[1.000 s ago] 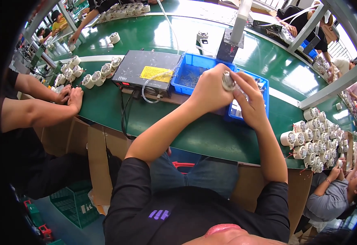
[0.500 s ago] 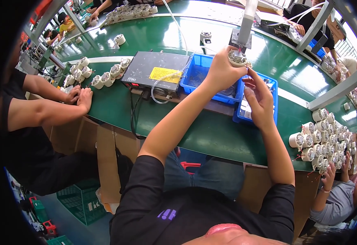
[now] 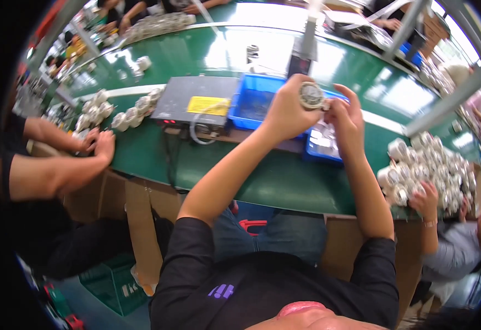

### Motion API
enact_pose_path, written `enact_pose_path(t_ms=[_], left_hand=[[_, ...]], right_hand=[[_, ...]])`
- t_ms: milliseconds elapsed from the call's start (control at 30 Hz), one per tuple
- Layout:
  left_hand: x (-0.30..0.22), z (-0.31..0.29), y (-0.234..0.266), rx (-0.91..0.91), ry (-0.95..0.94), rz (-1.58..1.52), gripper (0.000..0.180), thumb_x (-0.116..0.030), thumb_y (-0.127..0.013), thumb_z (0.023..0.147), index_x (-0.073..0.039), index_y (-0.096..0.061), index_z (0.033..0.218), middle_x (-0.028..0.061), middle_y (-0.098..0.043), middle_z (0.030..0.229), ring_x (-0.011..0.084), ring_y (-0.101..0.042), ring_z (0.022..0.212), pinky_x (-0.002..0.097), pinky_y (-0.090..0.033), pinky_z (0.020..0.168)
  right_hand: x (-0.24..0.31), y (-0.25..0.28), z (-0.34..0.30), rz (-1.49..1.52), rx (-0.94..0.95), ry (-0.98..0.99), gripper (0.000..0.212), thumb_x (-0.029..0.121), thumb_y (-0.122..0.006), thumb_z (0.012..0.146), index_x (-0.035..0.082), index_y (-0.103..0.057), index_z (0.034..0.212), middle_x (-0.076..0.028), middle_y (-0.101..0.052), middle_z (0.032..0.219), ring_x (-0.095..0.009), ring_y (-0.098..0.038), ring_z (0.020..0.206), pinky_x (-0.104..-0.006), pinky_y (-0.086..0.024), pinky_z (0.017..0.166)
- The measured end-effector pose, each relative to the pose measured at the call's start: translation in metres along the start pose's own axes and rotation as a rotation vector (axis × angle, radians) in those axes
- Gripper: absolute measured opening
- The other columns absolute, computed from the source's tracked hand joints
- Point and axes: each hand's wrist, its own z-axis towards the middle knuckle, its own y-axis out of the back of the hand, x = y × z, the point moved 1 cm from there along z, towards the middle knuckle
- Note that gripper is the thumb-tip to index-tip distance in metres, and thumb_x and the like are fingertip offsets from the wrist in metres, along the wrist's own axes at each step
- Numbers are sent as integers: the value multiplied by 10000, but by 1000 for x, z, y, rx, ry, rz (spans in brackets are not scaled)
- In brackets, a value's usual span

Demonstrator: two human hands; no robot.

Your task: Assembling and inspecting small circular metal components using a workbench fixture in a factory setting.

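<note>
Raised higher, two hands, one round part

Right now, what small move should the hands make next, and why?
Probably steady the round part in the left hand while the right hand's fingertips work its edge: both hands meet on it, raised above the blue bins.

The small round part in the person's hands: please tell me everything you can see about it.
The round part is small, disc-shaped and pale, looking like shiny metal with a darker ring on its face. It is raised above the blue tray and the green table, with its face turned toward the camera. The left hand grips it from below and the side; the right hand touches its right edge with the fingertips. Finer details are too small to tell.
</note>
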Motion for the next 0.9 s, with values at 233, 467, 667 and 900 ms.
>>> enact_pose_path(t_ms=[233, 467, 667, 900], left_hand=[[-9, -33, 0, -69, 86, -210, 568, -55, -810, 782, 3, -597, 1305, 150, -678, 1146, 290, -715, 894, 372, -597, 746], [-20, -48, -9, -33, -261, 172, 529, -25, -778, 790, -69, -624, 1294, 102, -701, 1082, 205, -663, 804, 302, -527, 654], [-11, -63, -22, 58, -444, 266, 450, -62, -740, 801, -93, -631, 1237, 83, -696, 996, 247, -657, 696, 337, -505, 581], [-11, -61, -25, 86, -532, 253, 300, -39, -734, 811, -118, -689, 1097, 45, -698, 875, 221, -586, 593, 333, -451, 537]], right_hand=[[13, 11, 26, -94, 166, -274, 154, 102, -706, 1034, -7, -763, 1127, -62, -702, 902, -98, -579, 712, -217, -482, 643], [54, 111, 134, -823, -74, -366, 124, 62, -694, 1033, -33, -735, 1100, -115, -745, 878, -142, -701, 698, -220, -557, 597], [12, 93, 129, -1076, 187, -396, 286, 169, -745, 958, -23, -743, 1170, -129, -760, 985, -195, -718, 805, -269, -573, 706], [38, 211, 154, -1461, 520, -485, 532, 320, -817, 854, -9, -753, 1267, -149, -781, 1136, -268, -741, 954, -337, -597, 860]])
